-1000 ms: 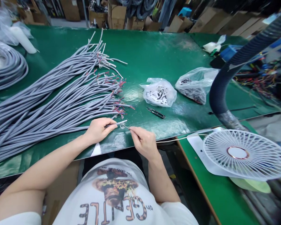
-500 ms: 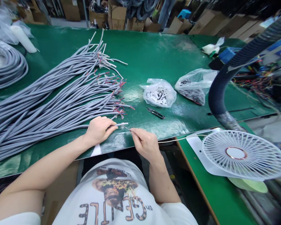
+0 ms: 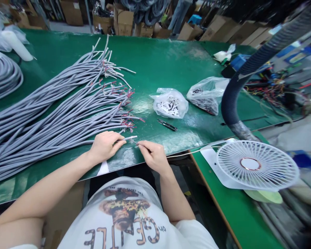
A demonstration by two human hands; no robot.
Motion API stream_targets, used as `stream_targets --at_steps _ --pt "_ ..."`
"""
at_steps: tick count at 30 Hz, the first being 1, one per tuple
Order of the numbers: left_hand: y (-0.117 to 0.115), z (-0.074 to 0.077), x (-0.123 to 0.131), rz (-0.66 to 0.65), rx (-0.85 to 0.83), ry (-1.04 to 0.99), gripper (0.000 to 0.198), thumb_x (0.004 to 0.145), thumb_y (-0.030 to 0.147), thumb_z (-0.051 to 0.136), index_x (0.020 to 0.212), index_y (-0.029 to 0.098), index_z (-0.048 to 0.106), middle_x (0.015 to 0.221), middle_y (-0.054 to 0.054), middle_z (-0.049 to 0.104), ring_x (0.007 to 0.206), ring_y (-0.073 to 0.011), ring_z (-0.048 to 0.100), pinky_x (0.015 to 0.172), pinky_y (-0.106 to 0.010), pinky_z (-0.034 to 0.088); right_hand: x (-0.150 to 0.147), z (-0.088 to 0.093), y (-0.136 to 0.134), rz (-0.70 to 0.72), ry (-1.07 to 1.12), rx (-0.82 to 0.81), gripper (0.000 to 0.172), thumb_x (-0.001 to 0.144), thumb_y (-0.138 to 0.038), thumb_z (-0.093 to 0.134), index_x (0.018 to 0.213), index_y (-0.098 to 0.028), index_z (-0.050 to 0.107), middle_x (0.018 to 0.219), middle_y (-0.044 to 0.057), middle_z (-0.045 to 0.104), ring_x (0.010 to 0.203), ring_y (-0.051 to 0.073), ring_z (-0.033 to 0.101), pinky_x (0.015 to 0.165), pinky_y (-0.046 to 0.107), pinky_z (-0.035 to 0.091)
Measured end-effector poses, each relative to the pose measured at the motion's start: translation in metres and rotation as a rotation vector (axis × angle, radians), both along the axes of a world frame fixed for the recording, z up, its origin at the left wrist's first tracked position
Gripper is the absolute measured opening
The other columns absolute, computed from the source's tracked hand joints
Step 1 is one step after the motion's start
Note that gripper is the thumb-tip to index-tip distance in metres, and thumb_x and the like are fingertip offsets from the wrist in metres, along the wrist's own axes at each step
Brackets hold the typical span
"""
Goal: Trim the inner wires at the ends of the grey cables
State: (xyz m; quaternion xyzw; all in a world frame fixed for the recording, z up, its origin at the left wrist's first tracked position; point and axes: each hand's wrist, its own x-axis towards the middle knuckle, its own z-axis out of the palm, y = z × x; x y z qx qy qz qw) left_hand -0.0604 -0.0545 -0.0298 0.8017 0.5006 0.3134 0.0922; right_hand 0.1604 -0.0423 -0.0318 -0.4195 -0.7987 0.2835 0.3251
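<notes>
My left hand (image 3: 106, 146) is closed around one grey cable (image 3: 86, 142) close to its end, at the front of the green table. The pale stripped tip of that cable sticks out beyond my thumb and forefinger. Facing it, my right hand (image 3: 154, 155) pinches a thin, pointed metal tool (image 3: 133, 141), whose tip meets the cable end. The tool's handle is hidden in my fingers, so its exact kind is unclear. Just behind my left hand lies a large bundle of grey cables (image 3: 57, 103), many with red and white wire ends bared.
Black thread snips (image 3: 167, 125) lie beyond my right hand. Behind them are a plastic bag of small white and black parts (image 3: 171, 103) and another bag (image 3: 204, 98). To the right are a white fan (image 3: 257, 166) and a thick black hose (image 3: 232, 100). Coiled cable (image 3: 5, 76) sits far left.
The camera view has turned slightly, so the whole scene sits a little further left. Both hands keep their hold, and the tool's tip stays at the cable end.
</notes>
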Motion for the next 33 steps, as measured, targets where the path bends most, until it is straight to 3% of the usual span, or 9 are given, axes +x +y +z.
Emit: stream_targets --at_steps 7,13,19,22,27,31,33 --pt "0.003 0.006 -0.006 -0.138 -0.279 -0.092 0.025 0.089 0.035 0.051 0.084 0.016 0.067 0.075 -0.003 0.069 0.066 -0.0127 0.061 0.065 -0.021 0.043 0.002 0.0 0.006 0.139 0.134 -0.126 0.02 0.088 -0.023 0.051 0.086 -0.018 0.071 0.09 0.004 0.075 0.079 0.014 0.07 0.074 0.023 0.053" --pt "0.013 0.015 -0.015 -0.324 -0.688 -0.173 0.043 0.093 0.043 0.038 0.073 0.014 0.063 0.062 -0.001 0.06 0.052 -0.0081 0.049 0.055 -0.018 0.04 0.008 -0.003 0.004 0.187 0.114 -0.12 0.021 0.09 -0.022 0.05 0.09 -0.017 0.07 0.092 0.005 0.074 0.083 0.015 0.069 0.077 0.023 0.052" --pt "0.013 0.014 -0.016 -0.347 -1.026 -0.286 0.039 0.09 0.048 0.043 0.09 0.013 0.06 0.067 -0.001 0.062 0.044 -0.0056 0.045 0.047 -0.017 0.037 0.01 -0.002 0.002 0.206 0.066 -0.088 0.021 0.09 -0.022 0.05 0.091 -0.016 0.07 0.09 0.006 0.074 0.082 0.016 0.069 0.076 0.023 0.05" --pt "0.011 0.014 -0.013 -0.314 -1.01 -0.273 0.036 0.089 0.047 0.044 0.086 0.013 0.058 0.064 0.0 0.06 0.041 -0.0051 0.043 0.045 -0.018 0.036 0.007 -0.003 0.004 0.211 0.049 -0.086 0.021 0.091 -0.022 0.048 0.09 -0.017 0.069 0.086 0.005 0.072 0.077 0.014 0.067 0.072 0.022 0.048" --pt "0.012 0.006 -0.007 -0.299 -0.768 -0.119 0.034 0.09 0.041 0.044 0.082 0.014 0.062 0.057 0.002 0.057 0.052 -0.0081 0.048 0.055 -0.018 0.039 -0.007 -0.004 -0.002 0.226 0.085 -0.071 0.022 0.091 -0.021 0.046 0.083 -0.015 0.066 0.074 0.004 0.068 0.065 0.012 0.062 0.064 0.021 0.046" --pt "0.017 -0.004 -0.005 -0.132 -0.539 -0.036 0.034 0.091 0.038 0.043 0.087 0.014 0.066 0.07 -0.001 0.067 0.061 -0.011 0.057 0.061 -0.02 0.04 -0.013 0.015 -0.02 0.461 0.258 0.021 0.022 0.091 -0.021 0.045 0.082 -0.016 0.064 0.073 0.004 0.07 0.064 0.011 0.063 0.065 0.021 0.049" --pt "0.018 -0.007 -0.006 -0.081 -0.463 -0.023 0.034 0.091 0.038 0.043 0.089 0.015 0.068 0.077 -0.001 0.07 0.066 -0.0122 0.061 0.063 -0.021 0.041 -0.009 0.024 -0.025 0.496 0.262 0.093 0.018 0.09 -0.019 0.046 0.086 -0.016 0.064 0.074 0.004 0.071 0.065 0.011 0.065 0.067 0.022 0.05"
